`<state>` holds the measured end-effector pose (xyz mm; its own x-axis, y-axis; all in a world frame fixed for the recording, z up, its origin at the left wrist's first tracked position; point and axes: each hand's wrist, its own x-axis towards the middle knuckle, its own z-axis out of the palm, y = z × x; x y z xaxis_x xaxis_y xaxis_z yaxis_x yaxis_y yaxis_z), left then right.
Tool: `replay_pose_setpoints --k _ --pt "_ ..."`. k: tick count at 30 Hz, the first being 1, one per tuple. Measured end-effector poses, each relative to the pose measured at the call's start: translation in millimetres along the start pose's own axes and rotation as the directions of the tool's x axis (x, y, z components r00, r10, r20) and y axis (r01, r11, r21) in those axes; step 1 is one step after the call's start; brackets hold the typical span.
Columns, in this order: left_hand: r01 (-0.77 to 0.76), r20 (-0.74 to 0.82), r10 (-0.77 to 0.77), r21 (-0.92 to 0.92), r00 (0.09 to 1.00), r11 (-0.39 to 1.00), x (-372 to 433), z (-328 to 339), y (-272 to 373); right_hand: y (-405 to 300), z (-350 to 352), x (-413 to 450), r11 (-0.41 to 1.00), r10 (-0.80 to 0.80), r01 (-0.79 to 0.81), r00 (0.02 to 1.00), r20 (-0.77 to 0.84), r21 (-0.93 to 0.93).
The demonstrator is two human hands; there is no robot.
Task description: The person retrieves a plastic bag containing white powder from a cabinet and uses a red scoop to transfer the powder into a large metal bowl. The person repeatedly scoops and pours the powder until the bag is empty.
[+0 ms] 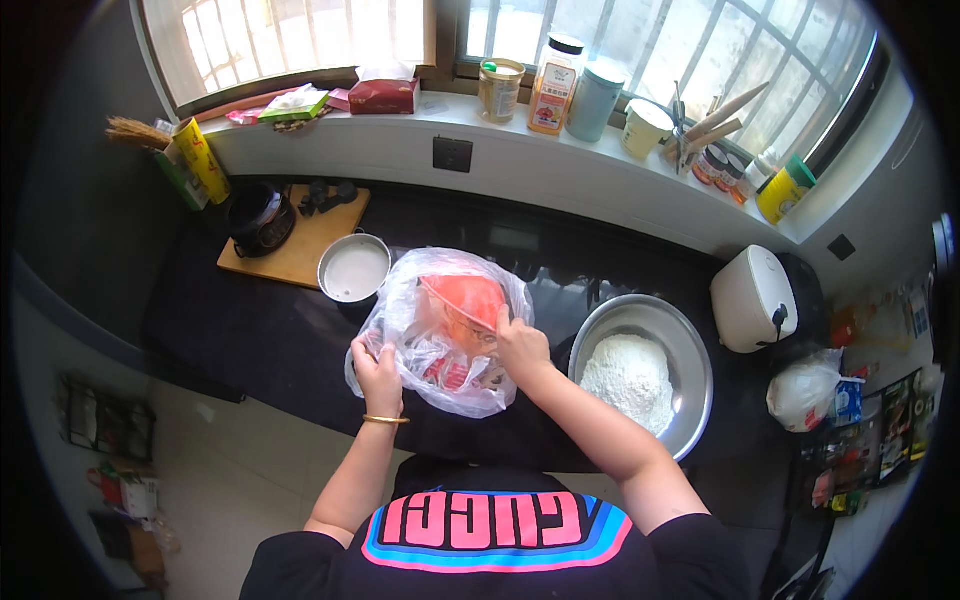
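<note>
A translucent white plastic bag [409, 375] sits open on the counter in front of me. Inside it lies an orange-red printed packet [469, 304], with smaller red-and-clear packaging [450, 371] below. My left hand [377, 373] pinches the bag's near left side between thumb and fingers. With fingers curled, my right hand [523, 346] grips the right edge of the orange-red packet; the fingertips are partly hidden. To the right of the bag, a steel bowl [694, 375] holds a mound of white flour-like powder [630, 379]. A round metal pan [355, 268] with whitish contents touches or nearly touches the bag's upper left.
A dark pot [260, 219] stands on a wooden board [315, 232] at the back left. A white rice cooker [752, 298] and a knotted white bag [805, 394] are on the right. Jars [555, 86] and a tissue box [384, 96] line the windowsill [337, 135].
</note>
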<state>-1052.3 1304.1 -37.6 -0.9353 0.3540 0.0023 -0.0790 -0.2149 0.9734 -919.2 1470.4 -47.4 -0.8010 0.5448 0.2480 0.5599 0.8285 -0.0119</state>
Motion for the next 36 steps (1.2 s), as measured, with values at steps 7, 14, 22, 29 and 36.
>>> replay_pose_setpoints --k 7,14,22,29,36 --pt "0.340 0.142 -0.319 -0.166 0.937 0.926 -2.0 -11.0 -52.6 -18.2 19.9 13.6 0.989 0.041 -0.059 0.990 0.135 0.135" --pt "0.302 0.388 -0.274 -0.014 0.880 0.953 18.7 31.5 -98.1 -26.8 24.5 -1.6 0.970 0.073 -0.126 0.967 0.246 0.209" --pt "0.626 0.435 -0.454 -0.461 0.777 0.629 42.4 28.1 -123.4 -17.6 -5.6 0.5 0.861 0.069 -0.237 0.931 0.358 0.450" --pt "0.732 0.601 -0.421 -0.512 0.679 0.449 43.8 27.9 -118.0 -9.6 -8.9 -7.1 0.714 0.043 -0.236 0.954 0.295 0.659" --pt "0.797 0.738 -0.319 -0.489 0.595 0.355 41.5 61.8 -73.3 2.3 -67.6 -17.4 0.610 0.166 -0.387 0.915 0.367 0.691"
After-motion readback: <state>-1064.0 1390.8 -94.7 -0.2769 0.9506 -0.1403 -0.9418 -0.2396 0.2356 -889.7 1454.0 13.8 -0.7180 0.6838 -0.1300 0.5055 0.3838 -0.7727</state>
